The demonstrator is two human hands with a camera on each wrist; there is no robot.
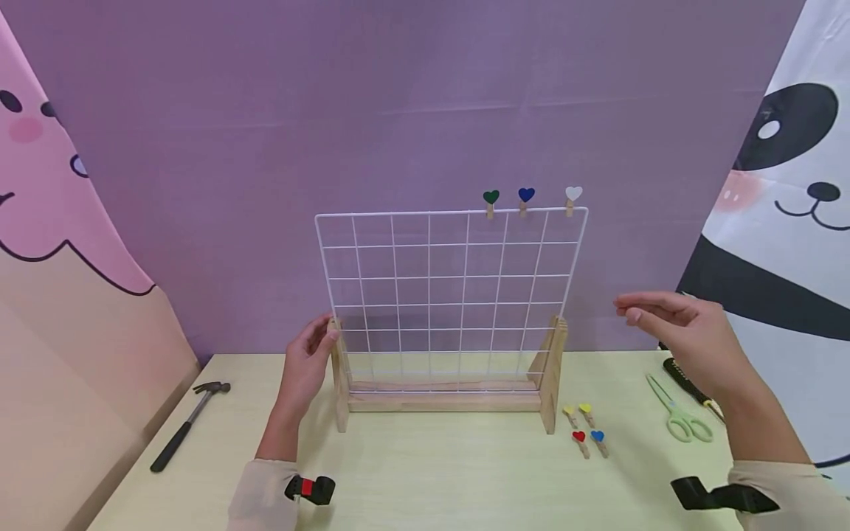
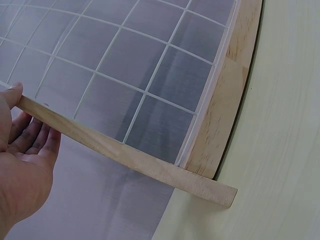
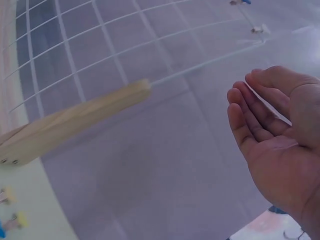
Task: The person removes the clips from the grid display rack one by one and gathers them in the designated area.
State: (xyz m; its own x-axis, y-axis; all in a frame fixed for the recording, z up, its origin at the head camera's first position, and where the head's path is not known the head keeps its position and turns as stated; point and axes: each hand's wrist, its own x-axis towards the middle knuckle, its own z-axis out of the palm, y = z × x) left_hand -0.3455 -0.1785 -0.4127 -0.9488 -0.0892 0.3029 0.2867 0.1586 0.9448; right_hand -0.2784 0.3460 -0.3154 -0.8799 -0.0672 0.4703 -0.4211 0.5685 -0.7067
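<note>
A white wire grid [image 1: 412, 214] stands upright in a wooden stand [image 1: 445, 403]. My left hand [image 1: 308, 361] pinches the upper end of the stand's left side piece; in the left wrist view the thumb lies on one face of that wooden piece [image 2: 125, 152] and the fingers on the other. Off to the right of the stand, my right hand [image 1: 697, 339] is raised in the air, fingers loosely bent with nothing held. Clipped along the grid's top bar are a green heart clothespin [image 1: 491, 198], a blue one [image 1: 526, 195] and a white one [image 1: 574, 194].
Several heart clothespins lie right of the stand, among them a red one [image 1: 579, 437] and a blue one [image 1: 598, 436]. Farther right are green scissors [image 1: 679, 417] and a black-handled tool [image 1: 684, 377]. At the table's left edge lies a hammer [image 1: 186, 424].
</note>
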